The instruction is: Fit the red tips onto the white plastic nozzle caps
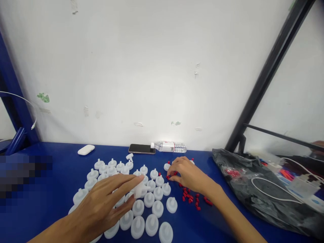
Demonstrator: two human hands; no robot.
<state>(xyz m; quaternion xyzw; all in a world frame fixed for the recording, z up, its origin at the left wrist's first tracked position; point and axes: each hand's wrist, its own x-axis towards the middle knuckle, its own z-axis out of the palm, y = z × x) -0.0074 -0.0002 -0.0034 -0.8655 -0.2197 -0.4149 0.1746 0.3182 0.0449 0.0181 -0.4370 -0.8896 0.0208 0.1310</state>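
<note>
My left hand (101,199) is closed on a white nozzle cap (138,191), gripped between thumb and fingers with its spout pointing right. Below and around it, many more white nozzle caps (138,226) stand on the blue table with their spouts up. My right hand (186,172) reaches down to the small red tip caps (186,194), its fingers pinched together around one red tip cap (168,177). Beside that hand, a white nozzle cap (166,166) carries a red tip. Another red tip shows just behind the hand, its base partly hidden.
Along the wall lie a phone (142,149), a clear plastic bottle (169,146) on its side and a white earbud case (86,150). A small white T-shaped piece (130,157) lies behind the caps. To the right, a black plastic bag (243,192) holds up a red-filled packet (233,172).
</note>
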